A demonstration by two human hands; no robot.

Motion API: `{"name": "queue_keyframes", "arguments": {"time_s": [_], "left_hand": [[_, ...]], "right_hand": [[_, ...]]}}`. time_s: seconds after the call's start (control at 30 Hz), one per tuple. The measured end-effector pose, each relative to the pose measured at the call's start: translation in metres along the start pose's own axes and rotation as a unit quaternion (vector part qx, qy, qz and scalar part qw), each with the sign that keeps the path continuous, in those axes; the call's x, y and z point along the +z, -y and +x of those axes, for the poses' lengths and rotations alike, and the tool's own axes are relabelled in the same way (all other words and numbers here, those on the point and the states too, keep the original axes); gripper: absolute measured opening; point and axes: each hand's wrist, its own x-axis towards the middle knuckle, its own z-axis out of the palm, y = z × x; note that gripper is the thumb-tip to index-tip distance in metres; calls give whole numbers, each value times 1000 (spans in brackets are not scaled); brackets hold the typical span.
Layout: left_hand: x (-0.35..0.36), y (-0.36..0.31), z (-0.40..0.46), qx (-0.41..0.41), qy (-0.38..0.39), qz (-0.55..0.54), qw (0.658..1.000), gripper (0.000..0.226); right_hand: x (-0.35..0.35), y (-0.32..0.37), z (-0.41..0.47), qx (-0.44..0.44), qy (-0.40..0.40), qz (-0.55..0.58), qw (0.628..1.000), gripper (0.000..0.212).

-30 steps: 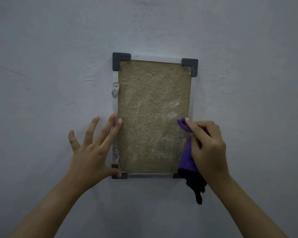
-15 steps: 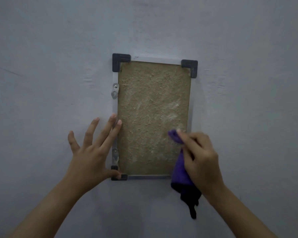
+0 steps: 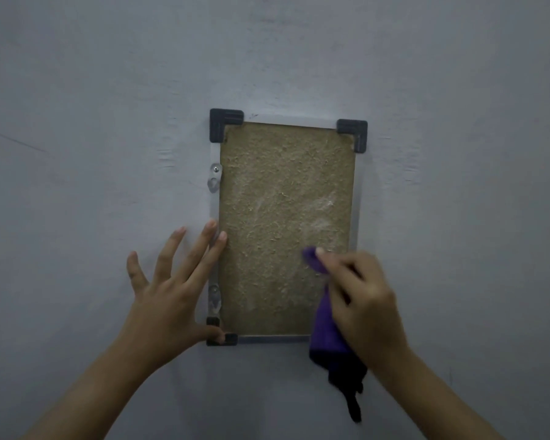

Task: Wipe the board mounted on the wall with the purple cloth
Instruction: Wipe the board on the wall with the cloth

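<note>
A brown, rough-faced board (image 3: 277,223) in a thin metal frame with dark corner caps hangs upright on the grey wall. Pale dusty smears show on its middle right. My right hand (image 3: 359,300) grips the purple cloth (image 3: 326,325) and presses its bunched top against the board's lower right part. The rest of the cloth hangs down past the bottom edge, its tail dark. My left hand (image 3: 169,290) lies flat with spread fingers on the wall and the frame's lower left side, thumb on the bottom left corner cap.
Two small metal hanger brackets (image 3: 215,181) sit on the frame's left rail, one high and one low. The grey wall (image 3: 108,106) around the board is bare, with faint scuff marks.
My right hand has carried the cloth down and leftward across the lower right of the board, then nearly stopped. The left hand has kept its place.
</note>
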Motion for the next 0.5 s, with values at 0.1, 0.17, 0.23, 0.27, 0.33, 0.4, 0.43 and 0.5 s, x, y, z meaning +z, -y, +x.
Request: {"name": "queue_keyframes", "arguments": {"time_s": [0.1, 0.17, 0.23, 0.27, 0.33, 0.4, 0.43, 0.5], "left_hand": [[0, 0, 0, 1, -3, -2, 1000, 151], [1, -1, 1, 1, -4, -2, 1000, 151], [1, -1, 1, 0, -2, 0, 1000, 151], [1, -1, 1, -1, -3, 0, 1000, 151], [0, -2, 1, -3, 0, 1, 1000, 151], [-1, -2, 0, -1, 4, 2, 1000, 151], [-1, -1, 0, -1, 3, 1, 1000, 150], [-2, -1, 0, 0, 4, 0, 1000, 150]], "right_hand": [[-6, -12, 53, 38, -93, -41, 994, 34], [7, -13, 60, 46, -102, -68, 991, 34], [22, -10, 41, 26, -89, -86, 992, 34], [27, -8, 27, 9, -79, -87, 993, 34], [30, -3, 2, -23, -35, -84, 996, 37], [24, 1, -8, -40, 23, -64, 997, 41], [18, 2, -5, -39, 35, -44, 998, 41], [4, 0, 17, -20, 7, -16, 1000, 40]]}}
